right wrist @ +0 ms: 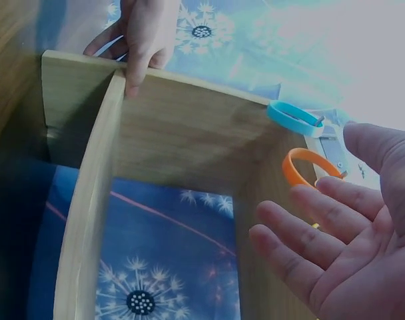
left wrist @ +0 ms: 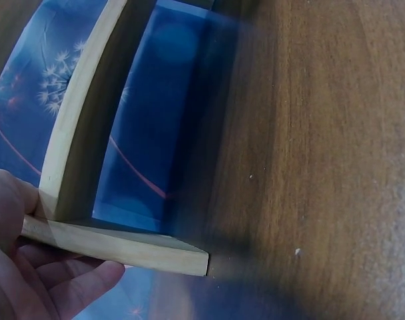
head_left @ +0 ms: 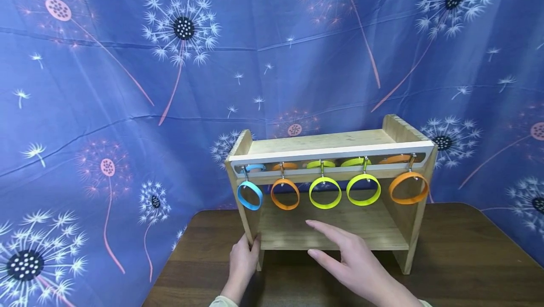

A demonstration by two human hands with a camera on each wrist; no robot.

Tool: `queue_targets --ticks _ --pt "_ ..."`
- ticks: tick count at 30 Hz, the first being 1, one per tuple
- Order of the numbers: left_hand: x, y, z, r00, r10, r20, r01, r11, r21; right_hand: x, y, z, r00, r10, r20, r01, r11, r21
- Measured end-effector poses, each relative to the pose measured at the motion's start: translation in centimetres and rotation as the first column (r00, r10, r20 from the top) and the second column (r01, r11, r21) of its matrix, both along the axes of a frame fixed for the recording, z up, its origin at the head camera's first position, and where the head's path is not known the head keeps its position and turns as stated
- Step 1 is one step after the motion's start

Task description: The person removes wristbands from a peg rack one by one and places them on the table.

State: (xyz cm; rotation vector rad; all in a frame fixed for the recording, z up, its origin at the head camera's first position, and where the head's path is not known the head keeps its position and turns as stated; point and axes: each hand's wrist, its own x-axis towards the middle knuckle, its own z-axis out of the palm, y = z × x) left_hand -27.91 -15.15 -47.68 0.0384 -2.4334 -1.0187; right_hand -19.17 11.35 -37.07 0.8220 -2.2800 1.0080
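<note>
A small wooden shelf (head_left: pixel 331 236) stands on the table, with a metal strip (head_left: pixel 293 166) along its upper front. From hooks on the strip hang a blue ring (head_left: pixel 239 197), an orange ring (head_left: pixel 272 196), two yellow-green rings (head_left: pixel 312 199) and another orange ring (head_left: pixel 410 200) at the right end. My left hand (head_left: pixel 242 262) grips the lower left side panel (right wrist: pixel 189 90), thumb inside and fingers outside. My right hand (head_left: pixel 354 262) is held in front of the shelf, below the rings, fingers extended and thumb apart, holding nothing.
The shelf rests on a dark brown wooden table (head_left: pixel 191 260), which extends to both sides. Behind it hangs a blue cloth (head_left: pixel 127 85) printed with dandelions. The lower board (left wrist: pixel 76 113) of the shelf spans between its side panels, above the table.
</note>
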Motion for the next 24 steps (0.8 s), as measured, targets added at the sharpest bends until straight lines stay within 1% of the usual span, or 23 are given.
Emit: queue_targets --ticks 4,11,15,19,24 --pt "0.0 0.0 0.0 1.000 0.004 -0.002 -0.004 1.000 -0.005 -0.2 -0.5 0.1 1.000 0.017 -0.007 -0.017 1.000 -0.016" --pt "0.0 0.0 0.0 1.000 0.007 0.010 -0.007 1.000 0.003 -0.6 -1.3 0.5 0.998 0.040 0.038 -0.038 0.999 -0.034" --pt "-0.1 0.0 0.0 1.000 0.011 0.003 -0.011 1.000 0.006 -0.9 -1.8 0.7 0.998 0.061 0.035 -0.059 0.997 -0.052" --pt "-0.2 0.0 0.0 1.000 0.011 -0.003 -0.011 1.000 0.017 -1.2 -2.4 0.8 0.992 0.118 0.049 -0.113 0.989 -0.100" --pt "-0.2 0.0 -0.1 1.000 0.011 0.000 -0.011 1.000 0.022 -1.8 -3.3 0.8 0.975 0.204 0.087 -0.186 0.966 -0.177"
